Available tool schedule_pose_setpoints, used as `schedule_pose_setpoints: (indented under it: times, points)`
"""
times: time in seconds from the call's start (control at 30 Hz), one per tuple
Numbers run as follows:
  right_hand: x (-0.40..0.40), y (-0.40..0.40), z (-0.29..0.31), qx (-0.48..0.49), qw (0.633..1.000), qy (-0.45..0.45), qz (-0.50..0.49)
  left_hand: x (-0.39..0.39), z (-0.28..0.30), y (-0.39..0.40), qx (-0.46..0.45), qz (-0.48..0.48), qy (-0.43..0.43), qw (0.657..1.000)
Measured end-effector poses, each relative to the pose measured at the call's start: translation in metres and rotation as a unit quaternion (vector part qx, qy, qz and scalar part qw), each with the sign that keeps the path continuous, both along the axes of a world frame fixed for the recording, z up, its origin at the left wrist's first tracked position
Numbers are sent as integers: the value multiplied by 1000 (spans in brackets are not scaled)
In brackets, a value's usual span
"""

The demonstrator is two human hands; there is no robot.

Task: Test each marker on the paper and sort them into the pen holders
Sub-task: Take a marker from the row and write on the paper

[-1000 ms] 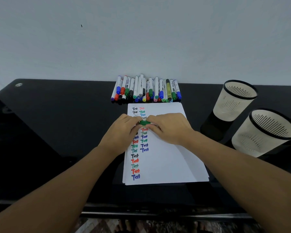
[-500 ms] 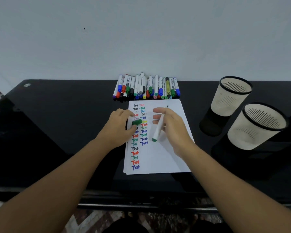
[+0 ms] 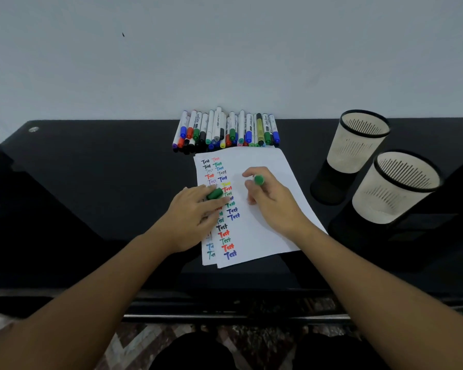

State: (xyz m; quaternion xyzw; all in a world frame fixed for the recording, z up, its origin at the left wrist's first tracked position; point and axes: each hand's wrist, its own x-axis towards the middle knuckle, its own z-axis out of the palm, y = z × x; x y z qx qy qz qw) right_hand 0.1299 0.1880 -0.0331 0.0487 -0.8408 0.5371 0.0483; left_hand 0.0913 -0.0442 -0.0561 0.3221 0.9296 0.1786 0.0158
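The left hand (image 3: 195, 217) rests on the paper (image 3: 265, 209), pinching a green cap (image 3: 215, 193) between thumb and fingers. The right hand (image 3: 273, 201) grips a green marker (image 3: 259, 180) upright over the sheet (only its green end shows above the curled fingers). Rows of coloured "Test" marks run down the paper's left side. The other markers (image 3: 225, 130) lie along the table's (image 3: 104, 182) far edge; two pen holders (image 3: 358, 142) stand to the right.

Green marker (image 3: 259, 180) uncapped, upright over written-on paper (image 3: 262, 217); cap (image 3: 215, 193) apart.
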Motion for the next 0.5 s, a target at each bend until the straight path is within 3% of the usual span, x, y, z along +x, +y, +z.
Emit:
schedule_pose_setpoints:
  times: [0.17, 0.3, 0.5]
  points:
    - [15, -10, -6, 14, 998, 27, -56, 0, -6, -1, 4, 14, -7, 1000]
    - [29, -17, -12, -80, 991, -1, -105, 5, -8, -3, 62, 26, 11, 998]
    - [35, -30, -5, -105, 991, 6, -79, 8, -8, -8, 76, 45, 19, 996]
